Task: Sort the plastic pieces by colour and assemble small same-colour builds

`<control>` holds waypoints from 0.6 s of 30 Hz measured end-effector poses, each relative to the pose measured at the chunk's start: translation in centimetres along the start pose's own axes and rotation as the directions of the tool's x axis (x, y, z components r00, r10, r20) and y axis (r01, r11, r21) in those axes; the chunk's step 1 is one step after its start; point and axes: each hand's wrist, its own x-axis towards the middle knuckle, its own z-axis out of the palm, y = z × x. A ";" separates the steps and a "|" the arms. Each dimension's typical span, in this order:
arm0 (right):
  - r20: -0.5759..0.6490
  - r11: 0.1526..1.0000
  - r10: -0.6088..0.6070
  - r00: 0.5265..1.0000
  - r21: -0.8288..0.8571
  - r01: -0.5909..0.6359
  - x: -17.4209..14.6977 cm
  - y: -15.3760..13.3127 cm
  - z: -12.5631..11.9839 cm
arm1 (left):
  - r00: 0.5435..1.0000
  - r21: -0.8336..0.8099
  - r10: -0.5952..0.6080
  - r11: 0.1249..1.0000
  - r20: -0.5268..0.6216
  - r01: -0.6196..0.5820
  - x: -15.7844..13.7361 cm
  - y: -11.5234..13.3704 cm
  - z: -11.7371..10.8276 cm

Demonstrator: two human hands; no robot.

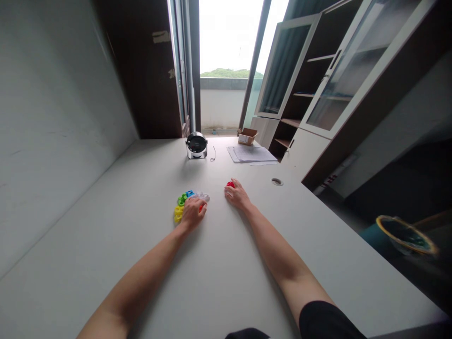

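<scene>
On the white table, my left hand (193,212) is curled at the right side of a cluster of small plastic pieces. A bit of a red plastic piece (201,207) shows between its thumb and fingers. Around that hand lie yellow pieces (178,214), green pieces (182,199), a blue piece (189,193) and whitish, clear-looking pieces (202,196). Farther right, my right hand (238,195) has its fingers closed round another red plastic piece (230,184) resting on the tabletop. The exact shape of the pieces is too small to tell, and the hands partly cover both red ones.
Toward the back of the table (226,263) stand a round black-and-silver device (197,145), a thin cord (213,154), stacked papers (251,154) and an open cardboard box (247,136). A cable hole (277,181) is at right. Beyond the right edge is a blurred bin (406,235).
</scene>
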 end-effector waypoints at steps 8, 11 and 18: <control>-0.010 1.000 -0.008 1.000 -0.002 0.008 0.0 -0.1 0.0 | 1.000 -0.006 -0.010 1.000 0.014 0.010 0.0 0.2 -0.2; -0.030 1.000 0.010 0.999 -0.008 -0.011 0.1 -0.4 -0.3 | 1.000 -0.009 -0.001 1.000 0.004 0.001 0.0 0.1 -0.1; -0.105 0.996 -0.066 0.992 0.046 0.072 0.5 -5.0 -1.4 | 0.997 0.013 -0.058 0.998 -0.056 0.058 0.0 0.0 -0.3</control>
